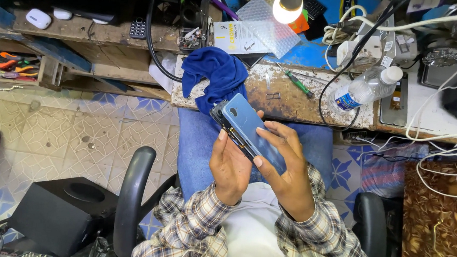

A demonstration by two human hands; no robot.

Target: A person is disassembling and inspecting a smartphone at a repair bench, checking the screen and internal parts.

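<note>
Fingers [272, 131] gripping blue phone [252, 133], back panel lifted

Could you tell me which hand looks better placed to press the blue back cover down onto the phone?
Probably the right hand: its fingers lie across the blue back cover, while the left hand cradles the phone from beneath.

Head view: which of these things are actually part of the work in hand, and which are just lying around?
In hand:
- blue phone, back cover lifting at its edge
- left hand under it
- right hand gripping the cover

Lying about:
- blue cloth on the bench edge
- green screwdriver
- water bottle
- lamp
- black speaker on the floor
</note>
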